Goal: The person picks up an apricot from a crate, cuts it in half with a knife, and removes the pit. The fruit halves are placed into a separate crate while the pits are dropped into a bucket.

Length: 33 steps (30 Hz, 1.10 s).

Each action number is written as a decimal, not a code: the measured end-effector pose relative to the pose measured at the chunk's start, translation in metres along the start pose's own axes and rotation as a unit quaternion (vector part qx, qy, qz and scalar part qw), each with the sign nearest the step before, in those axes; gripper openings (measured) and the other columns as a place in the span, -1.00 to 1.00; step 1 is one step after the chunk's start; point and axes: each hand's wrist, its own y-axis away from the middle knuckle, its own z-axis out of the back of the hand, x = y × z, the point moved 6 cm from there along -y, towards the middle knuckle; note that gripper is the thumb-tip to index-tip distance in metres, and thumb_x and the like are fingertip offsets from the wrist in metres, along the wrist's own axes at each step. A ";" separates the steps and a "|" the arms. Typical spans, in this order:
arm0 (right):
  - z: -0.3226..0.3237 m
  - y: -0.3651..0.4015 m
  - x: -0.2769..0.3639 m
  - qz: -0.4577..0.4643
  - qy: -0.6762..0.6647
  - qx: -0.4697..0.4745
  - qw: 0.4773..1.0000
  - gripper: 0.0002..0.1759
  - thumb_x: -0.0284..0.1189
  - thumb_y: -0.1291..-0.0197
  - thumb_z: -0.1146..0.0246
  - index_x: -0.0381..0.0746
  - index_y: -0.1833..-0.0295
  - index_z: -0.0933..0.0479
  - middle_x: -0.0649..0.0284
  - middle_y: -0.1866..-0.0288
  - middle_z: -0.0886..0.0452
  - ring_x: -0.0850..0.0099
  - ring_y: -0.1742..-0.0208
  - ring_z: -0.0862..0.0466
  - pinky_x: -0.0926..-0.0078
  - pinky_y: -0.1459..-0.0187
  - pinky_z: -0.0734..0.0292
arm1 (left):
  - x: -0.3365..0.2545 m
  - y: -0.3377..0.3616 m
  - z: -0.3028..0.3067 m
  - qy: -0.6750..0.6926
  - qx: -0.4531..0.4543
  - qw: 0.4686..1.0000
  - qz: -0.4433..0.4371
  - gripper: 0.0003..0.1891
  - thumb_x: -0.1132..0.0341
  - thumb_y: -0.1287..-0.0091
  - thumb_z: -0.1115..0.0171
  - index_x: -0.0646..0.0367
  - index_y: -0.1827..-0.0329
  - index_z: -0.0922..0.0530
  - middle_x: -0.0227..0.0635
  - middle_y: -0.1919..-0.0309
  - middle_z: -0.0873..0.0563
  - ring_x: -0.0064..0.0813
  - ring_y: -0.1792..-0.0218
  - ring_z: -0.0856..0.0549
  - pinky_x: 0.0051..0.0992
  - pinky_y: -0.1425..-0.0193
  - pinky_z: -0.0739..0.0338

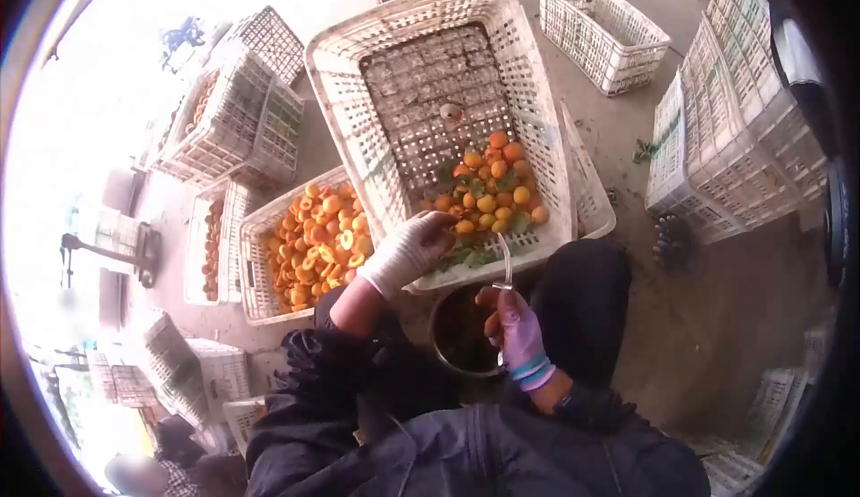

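Observation:
My left hand, in a whitish glove with bare fingertips, reaches over the near edge of a large white plastic crate. Its fingers are curled close to the apricots, and whatever they hold is hidden. The whole apricots lie with some green leaves in the crate's near right corner. A thin metal tool with a bent, loop-like end stands upright in my right hand, which wears a purple glove. Below that tool, between my knees, sits a dark round bucket.
Left of the large crate, a second crate holds many halved apricots. Stacked crates rise at the left and right. Another crate stands on the floor at upper right. A person is at lower left.

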 end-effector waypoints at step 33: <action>0.041 -0.035 -0.006 -0.113 -0.065 -0.125 0.984 -0.40 0.03 -0.35 -0.09 -0.28 -0.19 -0.45 0.17 -0.05 -0.60 0.46 0.27 -0.59 0.50 0.28 -0.47 | 0.053 -0.227 -0.090 0.175 -0.058 0.983 0.020 -0.58 0.36 -0.31 -0.16 0.24 -0.23 -0.45 -0.12 0.08 -0.64 -0.25 0.09 -0.65 -0.34 0.07 -0.55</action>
